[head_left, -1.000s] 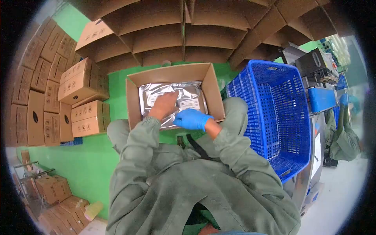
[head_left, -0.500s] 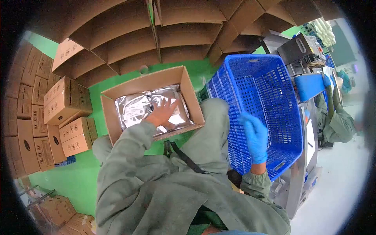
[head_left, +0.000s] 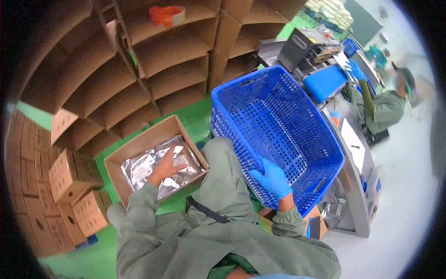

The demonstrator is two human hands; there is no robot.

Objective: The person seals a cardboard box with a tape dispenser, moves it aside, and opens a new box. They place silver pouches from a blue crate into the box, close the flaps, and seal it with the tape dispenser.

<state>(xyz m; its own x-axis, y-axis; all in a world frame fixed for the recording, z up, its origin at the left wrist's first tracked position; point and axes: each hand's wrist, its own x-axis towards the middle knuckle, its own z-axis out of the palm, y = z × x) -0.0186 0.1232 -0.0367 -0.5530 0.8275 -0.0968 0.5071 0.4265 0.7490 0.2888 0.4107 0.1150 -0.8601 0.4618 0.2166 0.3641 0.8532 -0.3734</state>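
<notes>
My left hand, bare, lies with spread fingers on shiny silver pouches. The pouches lie flat inside an open cardboard box on the floor in front of me, and a label shows on the left one. My right hand, in a blue glove, is closed over the near rim of a blue plastic basket. This large basket has perforated walls and stands tilted beside my right knee. Its bottom shows no contents.
Cardboard shelving spans the far side, with an orange item on top. Closed cartons are stacked at left. On the right, a machine with a blue belt adjoins a metal table; a co-worker in blue gloves is beside it.
My view has turned to the right. My right hand has gone from hovering over the basket's side to holding its rim. My left hand stays on the pouches.
</notes>
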